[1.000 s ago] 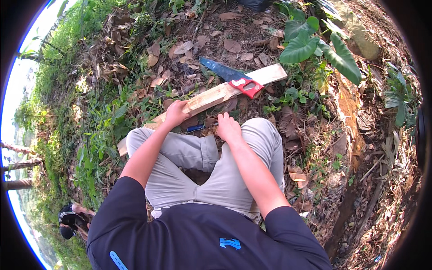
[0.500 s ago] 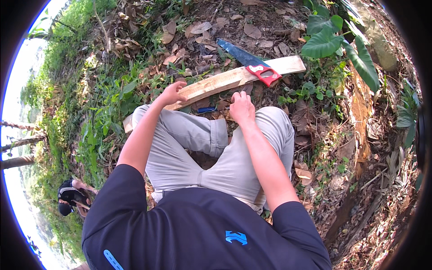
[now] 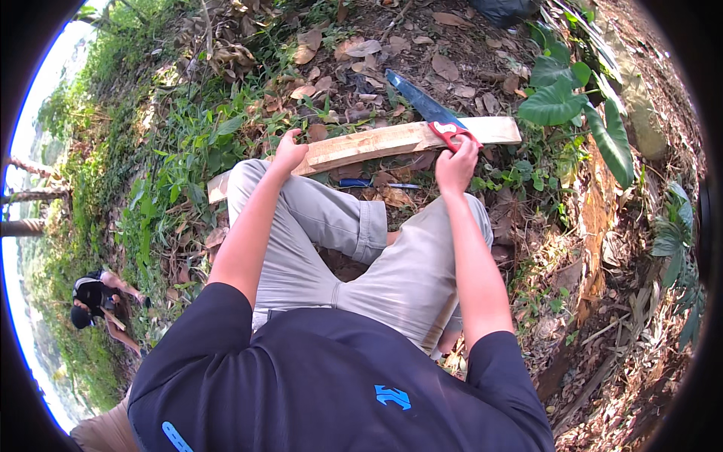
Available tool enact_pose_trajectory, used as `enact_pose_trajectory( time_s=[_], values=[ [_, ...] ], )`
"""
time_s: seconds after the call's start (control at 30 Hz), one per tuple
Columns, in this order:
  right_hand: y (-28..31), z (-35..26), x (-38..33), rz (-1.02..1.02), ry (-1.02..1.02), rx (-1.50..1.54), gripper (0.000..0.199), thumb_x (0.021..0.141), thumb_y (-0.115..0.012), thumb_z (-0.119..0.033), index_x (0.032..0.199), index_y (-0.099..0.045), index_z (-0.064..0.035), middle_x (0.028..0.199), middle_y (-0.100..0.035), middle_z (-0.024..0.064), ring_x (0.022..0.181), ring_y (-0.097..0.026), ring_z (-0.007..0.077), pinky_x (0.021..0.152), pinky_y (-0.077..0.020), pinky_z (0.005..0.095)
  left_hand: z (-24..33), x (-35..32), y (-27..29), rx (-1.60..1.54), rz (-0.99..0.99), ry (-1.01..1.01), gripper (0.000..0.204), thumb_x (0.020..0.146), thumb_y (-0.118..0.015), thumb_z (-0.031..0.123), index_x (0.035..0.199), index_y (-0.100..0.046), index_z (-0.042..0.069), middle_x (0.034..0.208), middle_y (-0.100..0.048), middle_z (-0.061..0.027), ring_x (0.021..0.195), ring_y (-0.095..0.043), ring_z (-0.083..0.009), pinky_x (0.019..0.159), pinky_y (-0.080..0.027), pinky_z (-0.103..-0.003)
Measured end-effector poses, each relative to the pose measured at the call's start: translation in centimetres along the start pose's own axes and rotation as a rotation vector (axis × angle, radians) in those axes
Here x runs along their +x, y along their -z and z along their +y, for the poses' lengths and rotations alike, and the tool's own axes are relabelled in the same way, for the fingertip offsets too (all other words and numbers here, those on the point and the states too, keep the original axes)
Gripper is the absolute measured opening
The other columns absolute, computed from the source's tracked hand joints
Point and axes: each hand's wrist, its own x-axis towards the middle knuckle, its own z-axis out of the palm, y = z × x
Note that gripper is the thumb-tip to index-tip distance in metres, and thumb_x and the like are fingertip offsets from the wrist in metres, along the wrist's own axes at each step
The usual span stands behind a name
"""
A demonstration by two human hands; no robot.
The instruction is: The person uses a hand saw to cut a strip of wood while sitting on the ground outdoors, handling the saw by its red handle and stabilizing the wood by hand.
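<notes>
Saw point(image 3: 422, 99) could, in my judgement, slide off the plank point(image 3: 369, 145) if its red handle point(image 3: 452, 135) is pushed unevenly, because the blade reaches out past the plank's far edge. This handle lies near the plank's right end, at the fingertips of the right hand point(image 3: 456, 170); whether they close around it, I cannot tell. The left hand point(image 3: 285, 157), open with thumb apart, is over the plank, farther left.

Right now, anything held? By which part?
Right hand is at the red saw handle, left hand at the plank; whether either is gripped can't be told.
</notes>
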Motion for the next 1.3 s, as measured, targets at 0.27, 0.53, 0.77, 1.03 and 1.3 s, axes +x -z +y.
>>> enact_pose_trajectory(
  time_s=[0.27,0.53,0.77,1.03,1.3],
  values=[
    [-5.5,0.2,1.4,-0.625,-0.272,0.594,0.047,0.095,-0.05,-0.008,0.138,-0.058,0.0062,0.134,-0.063,0.0275,0.134,-0.056,0.0331,0.115,-0.0394,0.0374,-1.2,-2.0,-1.5,-0.041,-0.139,0.008,0.068,0.092,-0.056,0.017,0.154,-0.036,-0.002,0.138,-0.058,-0.0282,0.132,-0.055,-0.0352,0.111,-0.042,-0.038],
    [-1.7,1.1,1.9,-0.306,0.158,-0.355,0.059,0.08,-0.065,-0.004,0.137,-0.053,-0.0085,0.128,-0.058,0.0181,0.126,-0.053,0.033,0.108,-0.0422,0.0471,-1.8,-1.4,1.0,-0.235,-0.241,0.162,0.06,0.096,-0.04,-0.006,0.155,-0.035,0.009,0.135,-0.058,-0.0153,0.103,-0.064,-0.0242,0.084,-0.056,-0.036],
    [-0.4,7.6,3.7,-0.568,0.566,-0.498,0.024,0.084,-0.068,-0.011,0.109,-0.064,-0.0085,0.114,-0.065,0.0083,0.114,-0.059,0.0301,0.101,-0.0458,0.0447,-0.5,-1.2,0.3,-0.238,-0.294,0.093,0.062,0.096,-0.045,-0.007,0.155,-0.035,0.009,0.124,-0.063,-0.0119,0.098,-0.064,-0.0198,0.082,-0.055,-0.033],
    [3.7,0.1,2.7,-0.673,-0.298,0.55,0.015,0.094,-0.067,-0.017,0.098,-0.062,-0.0036,0.083,-0.066,0.0081,0.07,-0.061,0.015,0.064,-0.0478,0.0306,-2.7,-2.0,-0.9,0.264,-0.175,-0.318,0.056,0.081,-0.063,0.002,0.137,-0.06,0.009,0.131,-0.065,-0.0204,0.121,-0.062,-0.033,0.104,-0.048,-0.039],
    [9.8,-15.0,-9.9,-0.438,-0.458,0.913,0.008,0.101,-0.062,-0.012,0.1,-0.055,-0.0074,0.074,-0.047,-0.007,0.059,-0.039,0.0014,0.051,-0.03,0.0215,-2.8,-2.3,-0.2,0.306,-0.177,-0.348,0.064,0.08,-0.056,-0.003,0.143,-0.057,0.009,0.14,-0.06,-0.0224,0.134,-0.055,-0.0361,0.112,-0.044,-0.041]
  ],
)
